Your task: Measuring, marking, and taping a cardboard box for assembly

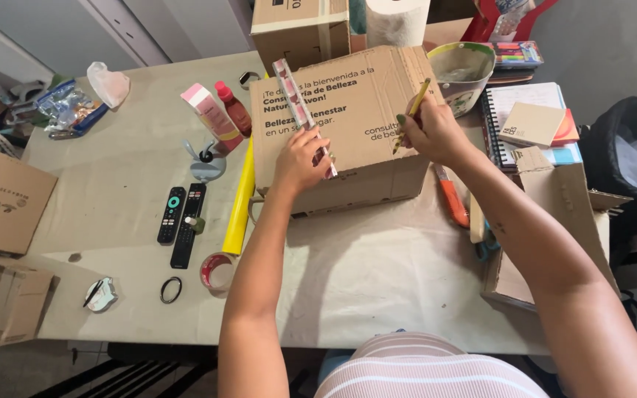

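My left grip (300, 158) pins the patterned ruler (304, 116) flat on the cardboard box (355, 140), long axis running away from me, while my right grip (430, 133), clenched on the yellow pencil (414, 107), sits well right of its edge.

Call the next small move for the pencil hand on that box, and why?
Probably draw the pencil along the ruler: the left hand presses it flat on the cardboard box, and the right hand holds the pencil well right of it.
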